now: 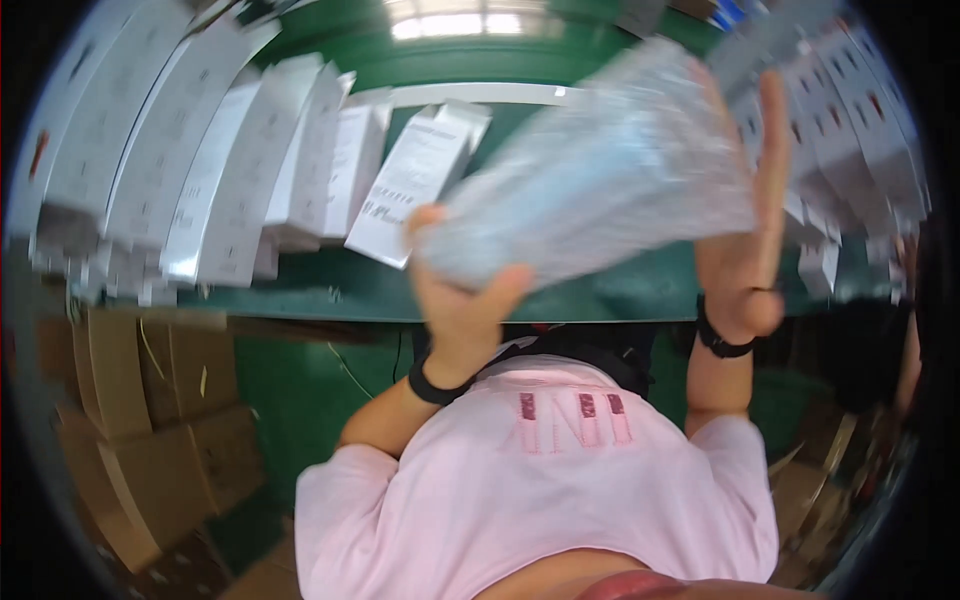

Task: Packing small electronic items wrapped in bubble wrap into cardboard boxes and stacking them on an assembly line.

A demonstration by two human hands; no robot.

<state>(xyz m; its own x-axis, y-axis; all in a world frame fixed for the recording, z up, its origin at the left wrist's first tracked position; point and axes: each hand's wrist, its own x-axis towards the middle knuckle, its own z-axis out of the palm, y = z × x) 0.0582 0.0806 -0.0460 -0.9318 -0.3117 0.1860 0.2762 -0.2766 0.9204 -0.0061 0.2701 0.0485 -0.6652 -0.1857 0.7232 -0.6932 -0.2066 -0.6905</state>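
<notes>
A long package in crinkled translucent wrap (600, 170), which looks like bubble wrap, is held tilted above the green table. Something pale blue shows faintly through the wrap; its kind cannot be made out. My left hand (462, 312) is closed around the package's lower left end, thumb on the near side. At the upper right end my right hand (738, 262) is stretched out flat, fingers pointing away from me, beside or against the wrap. Part of that hand is hidden behind the package, and motion blurs both. An opened white carton (415, 180) lies just left of the package.
White cartons (225, 180) stand in a row along the left of the green table (330, 295). More white cartons (840, 120) are stacked at the right. Brown cardboard boxes (165, 470) sit on the floor at the lower left. A white strip (520, 94) runs along the table's far side.
</notes>
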